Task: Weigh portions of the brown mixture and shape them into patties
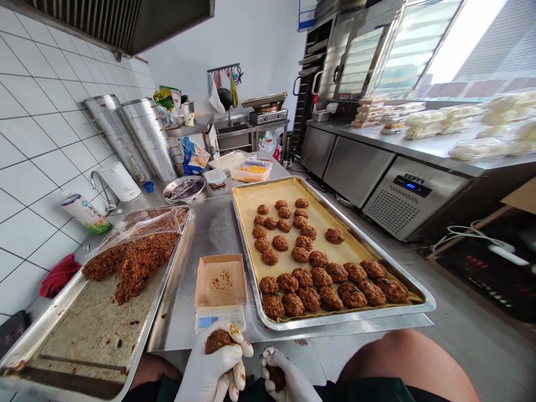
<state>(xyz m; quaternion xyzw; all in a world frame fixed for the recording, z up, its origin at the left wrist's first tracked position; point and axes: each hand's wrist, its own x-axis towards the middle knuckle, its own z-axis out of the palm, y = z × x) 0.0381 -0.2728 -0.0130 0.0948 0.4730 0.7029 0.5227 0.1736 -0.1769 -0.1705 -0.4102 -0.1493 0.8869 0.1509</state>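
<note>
My left hand (pixel 215 360), in a white glove with brown smears, is closed around a ball of dark brown crumbly mixture (pixel 218 341). Beside it my right hand (pixel 288 377), gloved too, curls round another brown lump (pixel 276 377), partly hidden by the fingers. Just beyond the left hand stands a small digital scale (pixel 238 316) bearing a square cardboard tray (pixel 203 282) with crumbs in it. To the right, a large lined baking tray (pixel 326 212) carries several rows of similar brown balls (pixel 310 299). At left a metal tray (pixel 90 335) holds loose mixture (pixel 146 259), partly under plastic film (pixel 138 226).
Behind the trays are a film-covered bowl (pixel 184 190), a plastic tub with yellow pieces (pixel 251 171) and a blue bag (pixel 195 156). A spray can (pixel 84 213) stands by the tiled wall. Packed boxes (pixel 422 123) line the right counter. My knees lie below the table edge.
</note>
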